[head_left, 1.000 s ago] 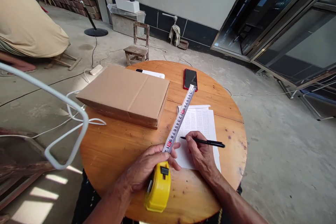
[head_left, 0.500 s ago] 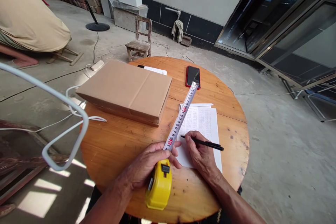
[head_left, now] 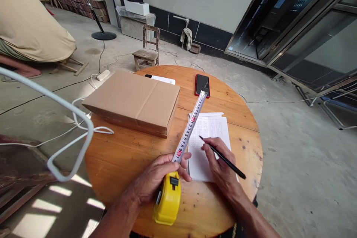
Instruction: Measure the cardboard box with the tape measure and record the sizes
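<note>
head view: left hand (head_left: 156, 174) wraps the yellow tape measure (head_left: 167, 202), its blade (head_left: 189, 130) slanting across the left edge of the paper (head_left: 200, 163), end overlapping the phone (head_left: 201, 81) from here. right hand (head_left: 219, 169) pinches a black pen (head_left: 228, 162), tip over the marked rows, contact impossible to tell, all above the bench (head_left: 134, 148). looks like the writing step; next move calls for a light, steady stroke.

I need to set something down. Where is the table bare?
It's bare between the phone, the paper and the table's right edge, and between the box and the left hand. It's crowded at the paper, with the tape measure, right hand and pen.
</note>
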`<action>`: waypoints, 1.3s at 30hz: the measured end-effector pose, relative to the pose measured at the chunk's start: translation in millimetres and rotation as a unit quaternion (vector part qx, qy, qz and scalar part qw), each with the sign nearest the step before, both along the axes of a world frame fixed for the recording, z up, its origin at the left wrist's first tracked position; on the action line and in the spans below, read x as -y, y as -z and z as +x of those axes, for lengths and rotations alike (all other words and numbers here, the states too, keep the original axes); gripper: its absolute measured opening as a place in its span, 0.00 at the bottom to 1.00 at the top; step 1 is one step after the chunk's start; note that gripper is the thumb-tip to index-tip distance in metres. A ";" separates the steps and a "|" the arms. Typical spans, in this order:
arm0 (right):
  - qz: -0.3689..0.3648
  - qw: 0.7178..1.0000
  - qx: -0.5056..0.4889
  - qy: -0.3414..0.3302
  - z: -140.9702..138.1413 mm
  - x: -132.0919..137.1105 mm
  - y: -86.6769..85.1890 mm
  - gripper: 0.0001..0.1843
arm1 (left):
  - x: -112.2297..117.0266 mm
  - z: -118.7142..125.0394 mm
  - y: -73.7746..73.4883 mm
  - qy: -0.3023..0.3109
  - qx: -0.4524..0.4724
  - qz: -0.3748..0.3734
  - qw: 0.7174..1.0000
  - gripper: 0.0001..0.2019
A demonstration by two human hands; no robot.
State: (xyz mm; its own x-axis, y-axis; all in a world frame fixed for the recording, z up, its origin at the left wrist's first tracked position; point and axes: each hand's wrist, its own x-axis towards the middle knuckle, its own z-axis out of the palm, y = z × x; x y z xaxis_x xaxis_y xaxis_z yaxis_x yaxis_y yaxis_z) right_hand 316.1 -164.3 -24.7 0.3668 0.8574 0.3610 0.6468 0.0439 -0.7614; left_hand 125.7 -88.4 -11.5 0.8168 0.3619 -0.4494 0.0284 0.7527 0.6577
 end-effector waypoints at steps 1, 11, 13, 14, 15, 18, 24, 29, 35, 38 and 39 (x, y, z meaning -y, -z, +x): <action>0.005 0.999 0.052 -0.002 6.6 0.1 -2.8 0.10 | 0.2 0.2 -0.6 -0.002 -0.002 0.002 1.000 0.05; -0.167 0.878 0.446 -0.047 42.2 -3.6 -8.5 0.26 | 1.6 -0.1 -2.8 0.001 0.008 0.043 0.999 0.07; -0.152 0.893 0.423 -0.025 37.5 2.8 -12.5 0.26 | 3.7 0.7 2.1 -0.014 0.027 0.074 0.997 0.06; -0.139 0.903 0.406 -0.022 34.8 5.7 -14.4 0.25 | 5.0 1.1 3.9 -0.026 0.034 0.087 0.995 0.06; -0.124 0.913 0.387 -0.026 31.9 7.8 -16.1 0.23 | 6.3 1.2 4.5 -0.035 0.038 0.097 0.994 0.06; -0.074 0.943 0.320 -0.046 21.8 5.5 -21.2 0.16 | 8.8 -3.9 -5.5 -0.045 0.040 0.125 0.990 0.07; -0.020 0.983 0.176 -0.047 -10.2 -36.7 -50.4 0.18 | -0.6 -54.9 -57.7 -0.108 -0.050 0.233 0.965 0.09; -0.074 0.995 0.055 -0.037 -40.9 -78.4 -75.5 0.33 | -34.3 -106.2 -57.8 -0.328 -0.177 0.333 0.866 0.11; -0.097 0.992 -0.066 -0.049 -61.5 -109.9 -59.7 0.47 | -81.7 -128.9 -35.5 -0.378 -0.213 0.379 0.817 0.11; -0.092 0.984 -0.130 -0.080 -67.2 -115.9 -53.3 0.46 | -101.6 -127.6 -32.4 -0.343 -0.171 0.375 0.844 0.10; -0.093 0.982 -0.146 -0.081 -68.2 -115.9 -53.3 0.45 | -105.9 -126.7 -32.7 -0.335 -0.157 0.369 0.853 0.10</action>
State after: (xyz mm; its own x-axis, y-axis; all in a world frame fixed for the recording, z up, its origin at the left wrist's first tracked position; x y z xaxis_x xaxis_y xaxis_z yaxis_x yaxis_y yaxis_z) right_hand 248.0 -48.4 28.6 0.2843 0.9542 0.0936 0.3965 -0.0281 -0.9176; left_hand -0.9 17.5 21.2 0.1973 0.9788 -0.0559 0.0161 0.0538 0.9984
